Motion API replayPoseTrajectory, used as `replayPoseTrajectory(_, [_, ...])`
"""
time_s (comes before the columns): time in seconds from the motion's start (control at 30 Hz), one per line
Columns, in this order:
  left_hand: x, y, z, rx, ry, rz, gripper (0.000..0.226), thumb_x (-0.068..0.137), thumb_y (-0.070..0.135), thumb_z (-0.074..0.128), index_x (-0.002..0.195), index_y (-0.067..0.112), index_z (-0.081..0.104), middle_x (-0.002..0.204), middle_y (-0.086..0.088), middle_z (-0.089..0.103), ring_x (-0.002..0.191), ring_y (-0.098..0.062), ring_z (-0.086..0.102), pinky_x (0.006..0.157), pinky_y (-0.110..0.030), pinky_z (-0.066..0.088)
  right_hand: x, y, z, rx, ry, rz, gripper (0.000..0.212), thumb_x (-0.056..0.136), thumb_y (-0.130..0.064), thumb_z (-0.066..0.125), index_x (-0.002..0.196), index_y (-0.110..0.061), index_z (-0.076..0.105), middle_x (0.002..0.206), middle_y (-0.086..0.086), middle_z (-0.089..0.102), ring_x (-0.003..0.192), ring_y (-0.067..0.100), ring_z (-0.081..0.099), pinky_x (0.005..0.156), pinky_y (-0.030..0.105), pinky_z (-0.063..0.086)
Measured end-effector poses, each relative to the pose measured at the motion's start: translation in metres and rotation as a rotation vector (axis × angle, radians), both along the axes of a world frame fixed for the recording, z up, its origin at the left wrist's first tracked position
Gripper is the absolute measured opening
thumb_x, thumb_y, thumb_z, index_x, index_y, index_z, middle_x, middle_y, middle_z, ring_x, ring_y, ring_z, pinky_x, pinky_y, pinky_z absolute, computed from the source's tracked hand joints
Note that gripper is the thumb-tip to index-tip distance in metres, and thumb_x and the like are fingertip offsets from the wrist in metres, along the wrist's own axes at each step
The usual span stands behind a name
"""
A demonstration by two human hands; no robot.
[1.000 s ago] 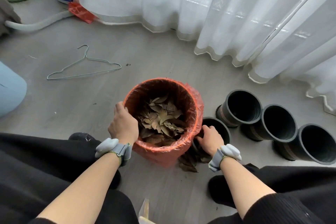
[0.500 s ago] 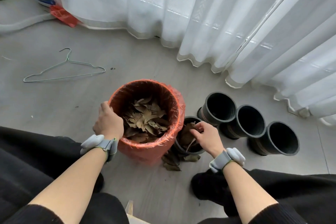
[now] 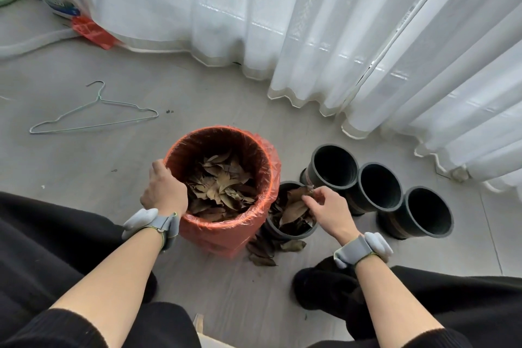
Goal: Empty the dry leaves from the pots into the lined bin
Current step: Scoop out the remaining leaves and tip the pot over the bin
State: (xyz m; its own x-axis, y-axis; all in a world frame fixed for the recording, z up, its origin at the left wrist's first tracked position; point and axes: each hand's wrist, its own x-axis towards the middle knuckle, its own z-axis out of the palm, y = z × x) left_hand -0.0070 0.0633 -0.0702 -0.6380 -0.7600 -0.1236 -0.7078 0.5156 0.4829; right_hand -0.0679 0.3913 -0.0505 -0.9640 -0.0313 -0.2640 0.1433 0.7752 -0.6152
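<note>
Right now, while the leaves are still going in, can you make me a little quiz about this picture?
1. True or false: the left hand grips the rim of the lined bin.
2. How many black pots beside the curtain look empty? A two, B three, C five.
3. Fill in the gap: the right hand pinches dry ____ over the pot that stands against the bin.

Key: 1 true. 2 B. 3 leaves.
</note>
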Motion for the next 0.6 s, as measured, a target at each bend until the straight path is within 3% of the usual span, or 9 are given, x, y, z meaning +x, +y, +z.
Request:
replayPoseTrajectory(0.07, [0.000, 0.000, 0.000, -0.004, 0.002, 0.002, 0.024, 0.100, 0.015, 0.033, 0.123, 0.011, 0.039, 0.125, -0.017, 0.052, 0.099, -0.047, 0.056, 0.073, -0.045, 0.034, -0.009, 0.001, 0.011, -0.098, 0.011, -0.039, 0.016, 0.088, -0.029, 0.070, 0.086, -0.014, 0.063, 0.077, 0.007, 0.071, 0.072, 0.022, 0.069, 0.073, 0.039, 0.058])
replayPoseTrajectory(0.17, [0.000, 0.000, -0.002, -0.010, -0.001, 0.001, 0.024, 0.100, 0.015, 0.033, 0.123, 0.011, 0.038, 0.125, -0.016, 0.052, 0.099, -0.047, 0.056, 0.073, -0.046, 0.035, -0.019, 0.002, 0.034, -0.222, 0.038, -0.065, 0.013, 0.089, -0.027, 0.070, 0.088, -0.016, 0.063, 0.082, 0.011, 0.072, 0.067, 0.017, 0.071, 0.063, 0.029, 0.060])
replayPoseTrajectory(0.3, [-0.001, 0.000, -0.003, -0.014, 0.001, 0.001, 0.024, 0.100, 0.015, 0.033, 0.123, 0.012, 0.038, 0.126, -0.016, 0.052, 0.098, -0.047, 0.056, 0.072, -0.044, 0.032, -0.031, -0.006, 0.069, -0.388, 0.084, -0.107, 0.015, 0.090, -0.026, 0.069, 0.093, -0.012, 0.065, 0.083, 0.006, 0.072, 0.073, 0.027, 0.072, 0.073, 0.043, 0.062])
replayPoseTrajectory(0.47, [-0.001, 0.000, -0.007, -0.032, 0.007, 0.000, 0.021, 0.099, 0.014, 0.034, 0.120, 0.012, 0.038, 0.121, -0.016, 0.054, 0.094, -0.046, 0.057, 0.069, -0.043, 0.032, -0.034, -0.047, 0.103, -0.541, 0.144, -0.053, 0.011, 0.090, -0.026, 0.069, 0.094, -0.016, 0.064, 0.084, 0.001, 0.071, 0.072, 0.020, 0.072, 0.065, 0.029, 0.060])
replayPoseTrajectory(0.6, [-0.001, 0.000, -0.009, -0.039, 0.006, 0.001, 0.020, 0.099, 0.014, 0.034, 0.118, 0.013, 0.039, 0.119, -0.015, 0.055, 0.091, -0.046, 0.058, 0.068, -0.044, 0.031, -0.021, -0.102, 0.093, -0.467, 0.096, 0.141, 0.019, 0.090, -0.032, 0.068, 0.103, -0.020, 0.063, 0.089, -0.004, 0.071, 0.075, 0.011, 0.070, 0.067, 0.025, 0.057])
